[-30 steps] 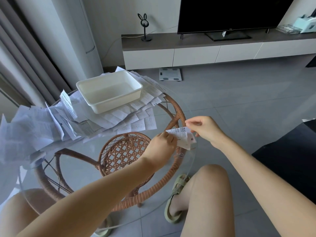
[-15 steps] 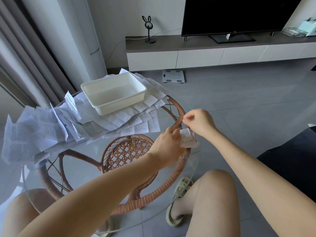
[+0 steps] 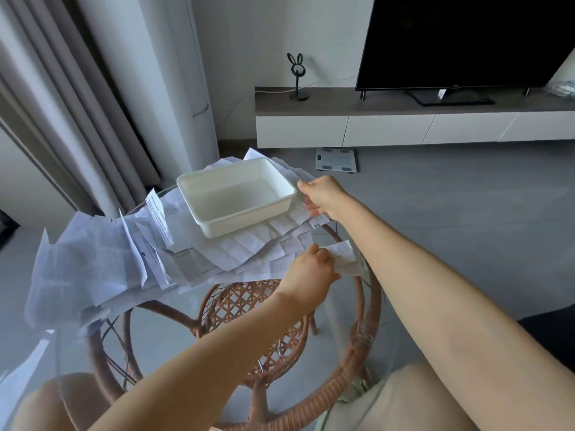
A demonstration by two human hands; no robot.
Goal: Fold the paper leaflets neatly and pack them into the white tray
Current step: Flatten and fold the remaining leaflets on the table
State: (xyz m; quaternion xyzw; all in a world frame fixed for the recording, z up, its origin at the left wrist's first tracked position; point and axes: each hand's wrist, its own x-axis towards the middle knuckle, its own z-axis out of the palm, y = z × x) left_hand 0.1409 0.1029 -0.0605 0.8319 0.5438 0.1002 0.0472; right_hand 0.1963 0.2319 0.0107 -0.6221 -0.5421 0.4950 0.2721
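Left hand [image 3: 311,270]: fingers pinch folded leaflet [image 3: 343,259], near empty white tray [image 3: 249,221]. Right hand [image 3: 323,194] at loose leaflets [image 3: 298,213] beside tray, grip unclear. Best: lay folded one flat in tray corner first.

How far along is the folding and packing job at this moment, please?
Done: one folded leaflet, held in the left hand. In hand: the right hand reaches beside the white tray; its grip is unclear. Left: the tray looks empty, and the loose leaflets lie unfolded.

tray [image 3: 199,197]: smooth white plastic | leaflets [image 3: 93,269]: creased paper | table [image 3: 367,337]: glass, woven rattan
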